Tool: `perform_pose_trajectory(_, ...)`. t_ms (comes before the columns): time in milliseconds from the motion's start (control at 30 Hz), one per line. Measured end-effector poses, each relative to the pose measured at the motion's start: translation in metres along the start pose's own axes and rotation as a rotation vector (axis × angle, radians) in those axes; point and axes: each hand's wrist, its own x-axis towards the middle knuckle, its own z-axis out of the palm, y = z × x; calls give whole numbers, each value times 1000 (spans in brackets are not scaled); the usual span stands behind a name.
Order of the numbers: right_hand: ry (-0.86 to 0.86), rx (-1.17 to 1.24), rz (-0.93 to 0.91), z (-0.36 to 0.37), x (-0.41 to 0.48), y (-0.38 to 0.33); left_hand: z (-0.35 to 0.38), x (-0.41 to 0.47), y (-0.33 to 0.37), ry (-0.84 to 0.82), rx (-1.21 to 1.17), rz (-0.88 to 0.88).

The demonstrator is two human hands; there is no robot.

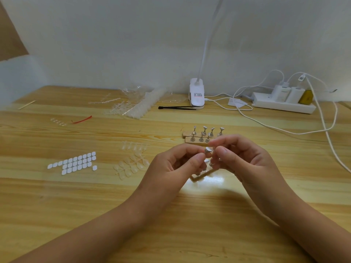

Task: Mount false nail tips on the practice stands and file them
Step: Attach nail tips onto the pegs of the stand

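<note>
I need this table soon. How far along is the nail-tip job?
Early. Done: stands upright on two wooden bars; loose tips and white pads laid out. In hand: left hand and right hand pinch one metal stand. Left: mounting tips, as none shows mounted, then filing.

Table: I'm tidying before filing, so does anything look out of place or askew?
The nearest wooden base lies at an angle to the two bases behind it. One white tab sits apart from its grid, and a red strip lies loose.
</note>
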Motion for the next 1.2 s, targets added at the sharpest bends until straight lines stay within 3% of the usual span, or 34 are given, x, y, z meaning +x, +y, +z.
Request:
perform_pose_trajectory(400,-36,-63,10,-1,1,-2,-3,-1,-1,-8,19,4)
perform_pose_trajectory(767,-92,-704,-364,-6,2,1,2,-3,-3,12,83,-32)
perform_pose_trajectory(833,-79,-703,-373,-6,1,3,2,-3,-2,13,88,-45)
perform_pose_trajectory(1000,-56,-402,-144,-7,0,1,0,-3,1,1,84,-77)
perform_pose_trajectory(1200,-105,-578,-212,-8,1,-4,-1,-2,2,8,105,-118)
